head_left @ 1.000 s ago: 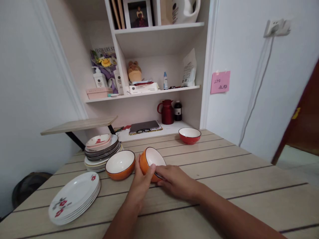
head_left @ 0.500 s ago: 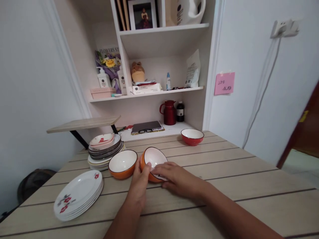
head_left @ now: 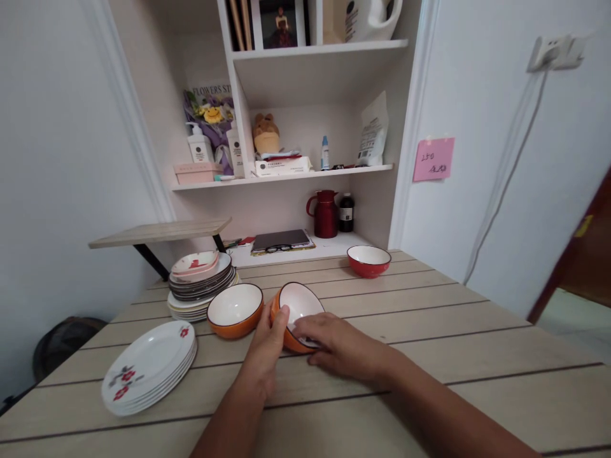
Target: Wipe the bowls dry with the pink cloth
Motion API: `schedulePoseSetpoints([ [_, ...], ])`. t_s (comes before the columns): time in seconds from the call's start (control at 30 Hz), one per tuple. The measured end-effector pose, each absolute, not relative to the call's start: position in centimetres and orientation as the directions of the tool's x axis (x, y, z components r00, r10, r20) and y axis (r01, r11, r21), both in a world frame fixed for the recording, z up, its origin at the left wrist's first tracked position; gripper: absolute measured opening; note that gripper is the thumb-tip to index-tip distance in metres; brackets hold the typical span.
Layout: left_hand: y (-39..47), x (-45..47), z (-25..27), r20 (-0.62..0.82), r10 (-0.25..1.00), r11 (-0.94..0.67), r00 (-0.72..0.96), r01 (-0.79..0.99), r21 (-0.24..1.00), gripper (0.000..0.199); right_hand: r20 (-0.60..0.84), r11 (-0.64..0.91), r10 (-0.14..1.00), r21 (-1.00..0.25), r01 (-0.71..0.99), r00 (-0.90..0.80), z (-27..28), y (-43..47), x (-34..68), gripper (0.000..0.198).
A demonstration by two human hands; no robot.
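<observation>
Both my hands are on an orange bowl [head_left: 301, 301] with a white inside and a dark rim, tilted to the right on the wooden table. My left hand [head_left: 268, 346] grips its left side, thumb over the rim. With the fingers over its lower right rim and the thumb below, my right hand [head_left: 337, 343] holds the other side; part of that rim is hidden. Another orange bowl [head_left: 235, 310] stands upright just left of my left hand. Farther back to the right sits a red bowl [head_left: 368, 261], also white inside.
White flower-patterned plates [head_left: 150, 366] are stacked at the left front. Behind them rises a taller stack of mixed plates [head_left: 200, 285], topped by small pink dishes, near a small raised wooden shelf [head_left: 160, 233]. A dark red jug [head_left: 326, 214] and a laptop [head_left: 280, 240] lie beyond the table.
The held orange bowl has tipped slightly more to the right, both hands staying on it. The view has shifted a little; the other bowls and plates rest where they were.
</observation>
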State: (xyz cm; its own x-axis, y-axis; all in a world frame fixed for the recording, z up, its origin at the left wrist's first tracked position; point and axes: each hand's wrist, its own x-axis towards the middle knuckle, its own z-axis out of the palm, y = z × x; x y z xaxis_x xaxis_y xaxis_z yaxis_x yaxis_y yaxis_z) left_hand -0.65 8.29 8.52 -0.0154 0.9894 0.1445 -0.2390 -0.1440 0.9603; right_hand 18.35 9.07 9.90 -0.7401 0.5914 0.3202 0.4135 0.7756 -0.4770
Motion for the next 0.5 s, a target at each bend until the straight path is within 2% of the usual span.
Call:
schedulePoseSetpoints([
  [0.2, 8.2, -0.7, 8.3, 0.124, 0.992, -0.118, 0.010, -0.255, 0.960, 0.061, 0.353, 0.838, 0.540, -0.313, 0.447, -0.764, 9.5, 10.0, 19.4, 0.045],
  [0.37, 8.3, -1.4, 8.2, 0.130, 0.991, -0.115, 0.044, -0.248, 0.962, 0.070, 0.399, 0.826, 0.559, -0.338, 0.450, -0.726, 9.8, 9.6, 18.8, 0.037],
  [0.5, 8.1, -1.6, 8.5, 0.140, 0.987, -0.120, 0.082, -0.217, 0.969, 0.074, 0.396, 0.823, 0.566, -0.325, 0.467, -0.723, 9.9, 9.0, 18.5, 0.039],
])
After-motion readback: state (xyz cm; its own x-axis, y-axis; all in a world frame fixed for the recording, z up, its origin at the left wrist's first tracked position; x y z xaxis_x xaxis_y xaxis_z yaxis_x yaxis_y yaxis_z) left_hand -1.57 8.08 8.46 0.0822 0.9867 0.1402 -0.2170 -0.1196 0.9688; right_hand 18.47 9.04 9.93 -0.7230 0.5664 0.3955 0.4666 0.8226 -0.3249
